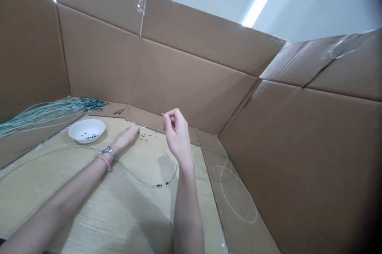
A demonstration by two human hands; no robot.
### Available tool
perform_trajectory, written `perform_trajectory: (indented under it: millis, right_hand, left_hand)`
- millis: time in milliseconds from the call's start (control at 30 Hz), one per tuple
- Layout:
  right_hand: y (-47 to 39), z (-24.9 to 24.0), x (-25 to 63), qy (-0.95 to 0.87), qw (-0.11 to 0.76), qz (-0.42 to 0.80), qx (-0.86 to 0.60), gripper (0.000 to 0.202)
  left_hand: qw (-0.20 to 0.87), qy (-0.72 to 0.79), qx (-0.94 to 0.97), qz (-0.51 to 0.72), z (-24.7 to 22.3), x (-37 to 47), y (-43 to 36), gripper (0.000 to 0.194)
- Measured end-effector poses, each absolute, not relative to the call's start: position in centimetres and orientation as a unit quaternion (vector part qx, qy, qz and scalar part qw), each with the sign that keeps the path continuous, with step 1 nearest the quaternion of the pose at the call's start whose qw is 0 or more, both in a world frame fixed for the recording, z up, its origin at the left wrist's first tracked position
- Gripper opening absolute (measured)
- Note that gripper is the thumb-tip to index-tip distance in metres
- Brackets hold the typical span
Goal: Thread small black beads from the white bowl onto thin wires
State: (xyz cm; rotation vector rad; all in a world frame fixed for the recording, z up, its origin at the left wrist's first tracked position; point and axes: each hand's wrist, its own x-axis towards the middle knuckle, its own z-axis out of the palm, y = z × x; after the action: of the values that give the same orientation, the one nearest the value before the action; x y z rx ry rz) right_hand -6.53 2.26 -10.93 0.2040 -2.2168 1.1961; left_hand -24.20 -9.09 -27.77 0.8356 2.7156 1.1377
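Note:
My right hand [176, 128] is raised above the table, thumb and fingers pinched on a thin cord; a short pale tip sticks out at the left. A thin green-and-clear cord [134, 176] crosses the table under my left wrist and curves up beside my right wrist. Several small black beads [159, 185] sit on its low bend. My left hand [130, 134] rests low over the table, fingers curled beside a scatter of loose black beads [144, 137]. Whatever its fingertips hold is hidden. A white bowl [86, 130] with several black beads stands left of it.
A bundle of green and white cords [59, 111] lies at the far left. Small dark tools [118, 111] lie by the back wall. Looped clear cord [238, 194] lies on the cardboard strip at right. Tall cardboard walls [193, 67] enclose the table [98, 214].

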Motion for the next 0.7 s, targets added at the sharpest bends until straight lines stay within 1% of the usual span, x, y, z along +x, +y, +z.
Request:
perform_trajectory:
  millis: [133, 200, 300, 367, 467, 500, 533, 600, 700]
  right_hand:
    - [1.8, -10.4, -5.4, -0.829, 0.308, 0.457, 0.094, 0.017]
    - [1.6, -10.1, -4.7, -0.822, 0.316, 0.461, 0.105, 0.017]
    - [1.1, -9.6, -3.6, -0.808, 0.337, 0.468, 0.117, 0.016]
    - [0.6, -9.3, -2.9, -0.798, 0.370, 0.460, 0.119, 0.015]
    - [-0.3, -9.2, -1.9, -0.778, 0.453, 0.418, 0.125, 0.013]
    - [-0.7, -9.2, -1.6, -0.768, 0.478, 0.405, 0.132, 0.011]
    - [-1.0, -9.2, -1.3, -0.758, 0.497, 0.398, 0.141, 0.011]
    - [-1.6, -9.4, -0.7, -0.737, 0.520, 0.399, 0.164, 0.010]
    - [-2.3, -9.6, -0.1, -0.712, 0.544, 0.400, 0.194, 0.015]
  left_hand:
    - [0.031, 0.860, 0.266, 0.434, -26.8, -24.1, -8.6, 0.028]
    - [0.014, 0.831, 0.278, 0.482, -24.8, -24.0, -8.3, 0.025]
    - [-0.022, 0.759, 0.306, 0.575, -20.3, -22.6, -8.1, 0.022]
    - [-0.043, 0.692, 0.328, 0.642, -17.0, -20.3, -8.4, 0.023]
    - [-0.059, 0.604, 0.355, 0.711, -13.3, -14.9, -9.5, 0.028]
    - [-0.057, 0.569, 0.365, 0.735, -12.4, -13.0, -10.0, 0.026]
    - [-0.026, 0.494, 0.374, 0.784, -11.7, -11.2, -10.5, 0.021]
    - [0.033, 0.384, 0.393, 0.835, -10.9, -8.4, -11.3, 0.012]
    - [0.086, 0.321, 0.401, 0.854, -10.4, -6.4, -11.9, 0.010]
